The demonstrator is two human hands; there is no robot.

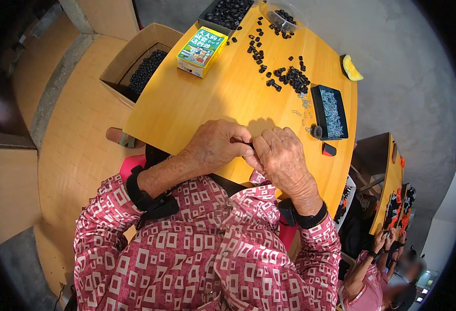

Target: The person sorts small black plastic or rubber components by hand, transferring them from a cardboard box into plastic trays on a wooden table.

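My left hand (212,144) and my right hand (281,156) meet above the near edge of the yellow wooden table (186,114). Between their fingertips is a small black part (249,145), mostly covered by the fingers, so its exact kind does not show. Both hands are closed in a pinch on it. Ahead of them lies a loose pile of small black plastic pieces (295,79), with others strung out toward the far edge. Small silver metal pieces (304,106), perhaps springs or pins, are scattered to the right of the hands.
A black tray (318,111) of silver pieces stands on the right, near a red-and-black object (329,150) and a yellow wedge (351,68). A green-yellow carton (202,52), a dark bin (203,22) and a clear bowl (303,23) sit farther back. A cardboard box (116,67) stands left; another person (365,280) works lower right.
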